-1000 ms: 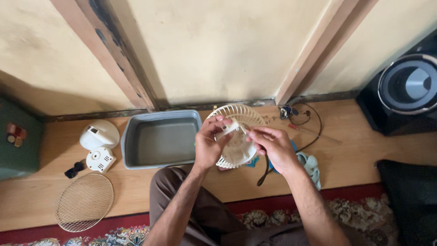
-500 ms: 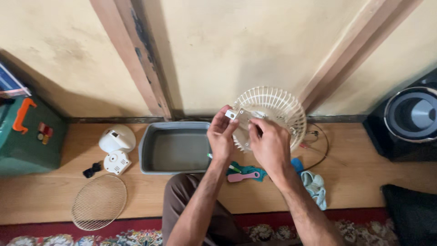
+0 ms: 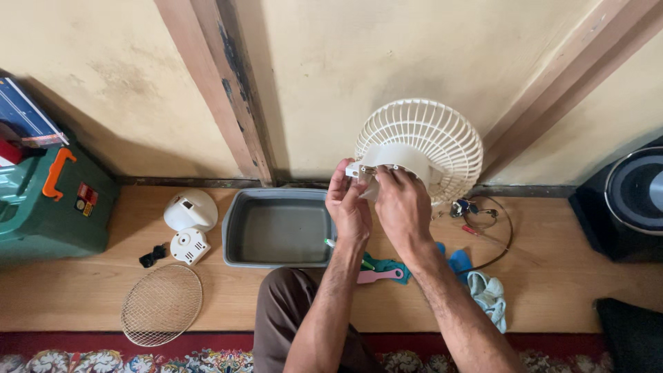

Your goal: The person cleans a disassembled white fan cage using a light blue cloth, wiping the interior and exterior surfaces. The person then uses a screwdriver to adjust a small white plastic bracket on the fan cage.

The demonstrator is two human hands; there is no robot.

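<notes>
Both my hands hold up a cream plastic fan grille [image 3: 423, 138] with a solid housing at its middle, raised in front of the wall. My left hand [image 3: 349, 207] grips the housing's left corner with its fingertips. Pressed against the housing from below and the right, my right hand [image 3: 400, 207] covers part of it. The grille's ribs face away from me. My knee in brown trousers [image 3: 290, 311] shows below my forearms.
A grey plastic tub [image 3: 277, 231] sits on the wooden floor below. Left of it lie a white fan base [image 3: 189, 220], a black part [image 3: 152, 256] and a round wire guard [image 3: 162, 304]. A green toolbox [image 3: 52, 200], pink-handled tool [image 3: 380, 276], cloth [image 3: 489, 293], cable [image 3: 494, 228] and speaker [image 3: 632, 204] surround me.
The fan grille has been lifted from near the floor up in front of the wall, and both hands stayed on it. The view has tilted and moved closer.
</notes>
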